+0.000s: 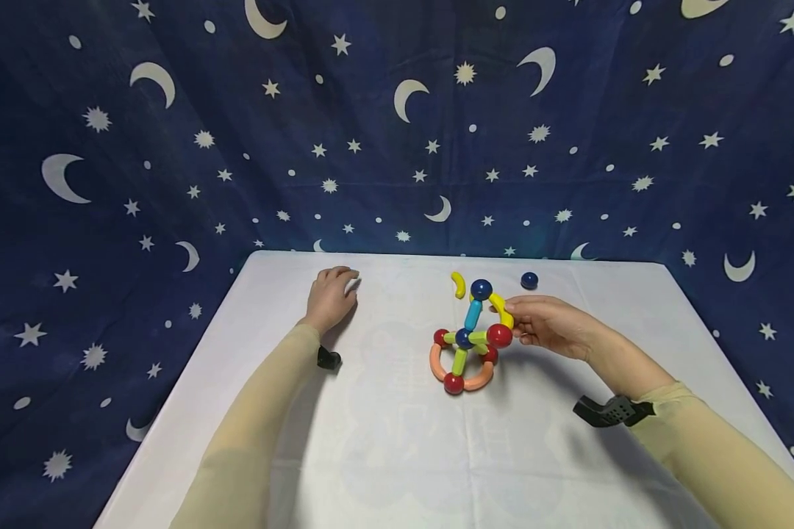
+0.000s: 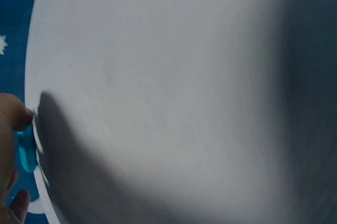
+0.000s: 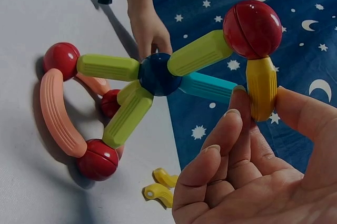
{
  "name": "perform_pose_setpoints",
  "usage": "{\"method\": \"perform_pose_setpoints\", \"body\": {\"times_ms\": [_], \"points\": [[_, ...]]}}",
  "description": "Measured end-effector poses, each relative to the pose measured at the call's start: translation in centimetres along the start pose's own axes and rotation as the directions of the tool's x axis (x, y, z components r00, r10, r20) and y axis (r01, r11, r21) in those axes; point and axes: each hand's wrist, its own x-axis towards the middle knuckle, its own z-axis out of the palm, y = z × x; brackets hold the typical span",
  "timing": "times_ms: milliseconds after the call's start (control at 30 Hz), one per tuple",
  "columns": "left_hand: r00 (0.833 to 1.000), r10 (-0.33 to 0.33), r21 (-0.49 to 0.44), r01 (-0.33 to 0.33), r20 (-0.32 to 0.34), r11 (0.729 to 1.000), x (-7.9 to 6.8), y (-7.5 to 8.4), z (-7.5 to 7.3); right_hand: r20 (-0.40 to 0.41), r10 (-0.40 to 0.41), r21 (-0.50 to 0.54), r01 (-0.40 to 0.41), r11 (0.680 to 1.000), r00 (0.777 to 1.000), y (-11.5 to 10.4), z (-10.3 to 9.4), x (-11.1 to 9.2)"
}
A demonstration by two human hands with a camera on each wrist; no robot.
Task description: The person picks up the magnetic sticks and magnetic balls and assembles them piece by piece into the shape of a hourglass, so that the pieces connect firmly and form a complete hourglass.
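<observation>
Head cam looked from the person's side, up high, forward and down over the white table (image 1: 384, 455); widest, farthest view, taking in both far corners, the far edge and the starry curtain (image 1: 370, 81). Left wrist cam sat very close over the table, picture turned sideways: white top nearly filled it, far edge and curtain squeezed along the left border by the left hand (image 1: 329, 300). Right wrist cam, also turned, looked past the right hand (image 3: 263, 192) at the ball-and-stick model (image 3: 160, 74), close up, far edge slanting mid-frame. Head and right wrist shared model, both hands, curtain; head and left wrist shared left hand, far edge, curtain.
</observation>
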Motion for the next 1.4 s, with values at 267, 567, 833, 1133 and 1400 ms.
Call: {"method": "perform_pose_setpoints", "body": {"times_ms": [267,567,833,1133,1400], "points": [[0.999,-0.031,0.090,0.027,0.040,0.996,0.4,-1.1,-0.7,0.014,-0.007,-0.015,0.007,1.000,1.000,-0.2,0.3,0.1],[0.994,-0.104,0.105,0.099,0.045,0.990,0.5,-1.7,-1.4,0.015,-0.004,0.013,0.004,1.000,1.000,-0.1,0.7,0.4],[0.995,-0.091,0.133,0.095,-0.036,0.987,0.2,-1.5,-1.8,-0.004,-0.001,0.019,0.001,1.000,1.000,0.1,0.6,0.2],[0.992,-0.124,0.119,0.122,0.006,0.985,-0.4,-0.8,-2.2,-0.018,0.000,0.013,0.000,1.000,1.000,-0.1,0.4,-0.2],[0.996,-0.068,-0.118,0.074,0.053,0.990,-2.5,1.7,-1.9,-0.027,0.008,0.025,-0.007,1.000,1.000,0.0,0.3,-0.3]]}}
